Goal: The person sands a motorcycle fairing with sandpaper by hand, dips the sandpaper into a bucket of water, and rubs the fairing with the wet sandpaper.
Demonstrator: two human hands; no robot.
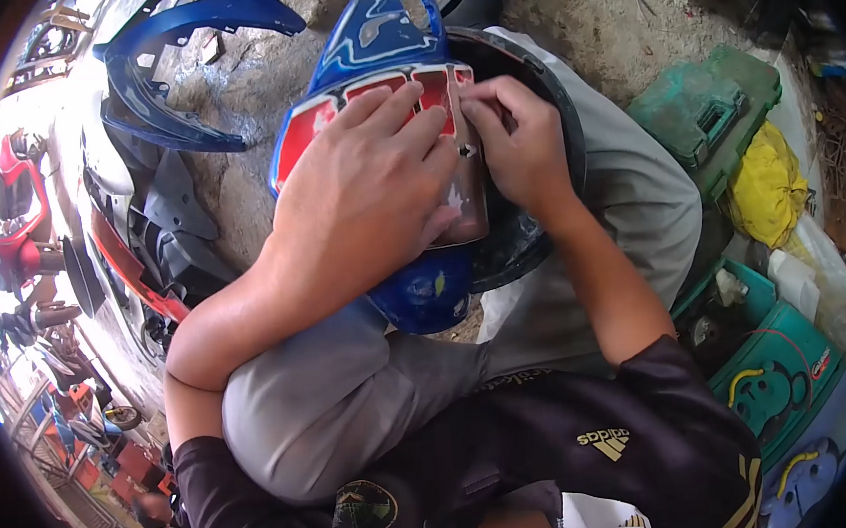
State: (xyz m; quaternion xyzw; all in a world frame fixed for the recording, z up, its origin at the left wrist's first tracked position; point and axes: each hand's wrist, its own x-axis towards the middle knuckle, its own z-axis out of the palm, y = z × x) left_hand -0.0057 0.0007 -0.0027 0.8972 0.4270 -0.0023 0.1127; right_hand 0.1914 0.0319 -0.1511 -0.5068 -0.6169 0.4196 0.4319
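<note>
A blue plastic fairing [382, 33] with red, white-edged graphics and a brownish strip lies across a round black rim [570, 121] by my lap. My left hand [364, 185] rests palm down over the red part, its fingers stretched toward the upper right and its thumb on the brownish strip [467, 197]. At the fairing's right edge, my right hand [522, 139] has thumb and forefinger pinched together; whatever lies between them is too small to make out. The fairing's rounded blue end [425, 298] shows below my left hand.
Another blue fairing [137, 98] lies at upper left, beside dark and red panels [178, 203]. To the right are a green case [702, 112], a yellow bag [771, 186] and a teal toolbox [774, 367]. A person [153, 509] and motorcycles appear at far left.
</note>
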